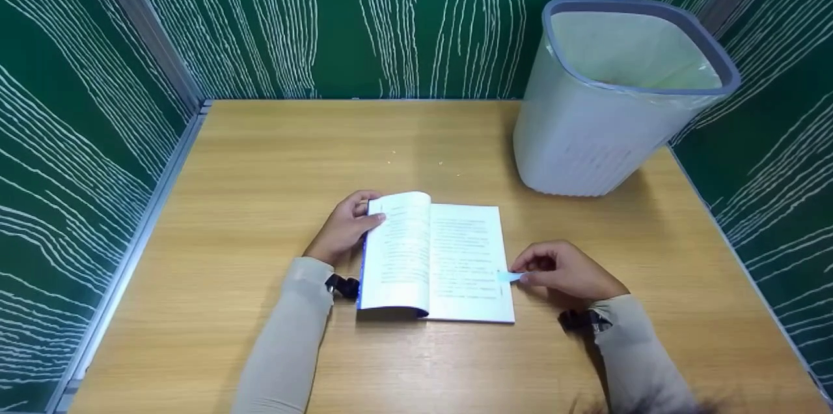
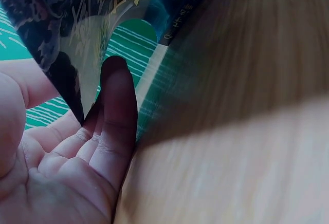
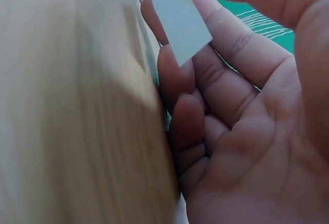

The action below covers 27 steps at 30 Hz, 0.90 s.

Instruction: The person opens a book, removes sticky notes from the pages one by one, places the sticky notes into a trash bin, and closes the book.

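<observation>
An open book (image 1: pixel 465 258) lies on the table, its left part raised and bowed over. At its left edge my left hand (image 1: pixel 348 222) grips the pages and cover, thumb on top of the page. The left wrist view has the dark printed cover (image 2: pixel 61 23) above the palm, with fingers beneath it. Beside the right page, my right hand (image 1: pixel 566 269) pinches a pale blue paper strip (image 1: pixel 509 276) between thumb and fingers. The strip's other end overlaps the page's right edge. In the right wrist view the strip's cut end (image 3: pixel 180 23) sticks out toward the palm.
A grey-white waste bin (image 1: pixel 586 134) with a liner stands at the back right of the wooden table (image 1: pixel 273 160). Tiny white bits (image 1: pixel 440 163) are scattered behind the book. Green panels with white streaks (image 1: pixel 338 23) enclose the table at the back and sides.
</observation>
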### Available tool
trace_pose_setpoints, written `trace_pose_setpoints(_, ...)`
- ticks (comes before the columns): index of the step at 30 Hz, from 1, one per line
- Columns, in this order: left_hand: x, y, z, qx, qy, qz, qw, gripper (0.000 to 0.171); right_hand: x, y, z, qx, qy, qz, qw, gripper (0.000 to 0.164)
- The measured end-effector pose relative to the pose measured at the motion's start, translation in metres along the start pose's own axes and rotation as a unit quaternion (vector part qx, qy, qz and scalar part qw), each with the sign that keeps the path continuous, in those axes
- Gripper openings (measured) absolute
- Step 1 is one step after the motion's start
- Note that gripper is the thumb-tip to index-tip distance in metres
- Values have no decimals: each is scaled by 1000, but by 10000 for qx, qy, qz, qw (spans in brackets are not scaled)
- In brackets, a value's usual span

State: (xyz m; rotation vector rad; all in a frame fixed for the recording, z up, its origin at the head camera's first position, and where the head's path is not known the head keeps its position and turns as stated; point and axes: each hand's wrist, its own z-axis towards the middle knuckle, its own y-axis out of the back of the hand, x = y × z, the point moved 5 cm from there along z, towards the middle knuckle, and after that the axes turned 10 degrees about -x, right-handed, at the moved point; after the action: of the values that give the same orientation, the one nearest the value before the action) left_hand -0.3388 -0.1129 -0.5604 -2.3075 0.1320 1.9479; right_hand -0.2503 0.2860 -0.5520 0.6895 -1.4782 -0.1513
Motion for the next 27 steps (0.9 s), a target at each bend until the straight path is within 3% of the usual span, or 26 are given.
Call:
trace_pose_setpoints(21, 0, 2, 0, -47, 50, 191, 9998, 42, 5, 1, 0, -160, -5, -136, 9998, 11)
trace_pose_setpoints(27, 1, 1, 0, 3, 93, 7, 10000, 43, 3, 2, 0, -153, 122, -150, 9997, 11)
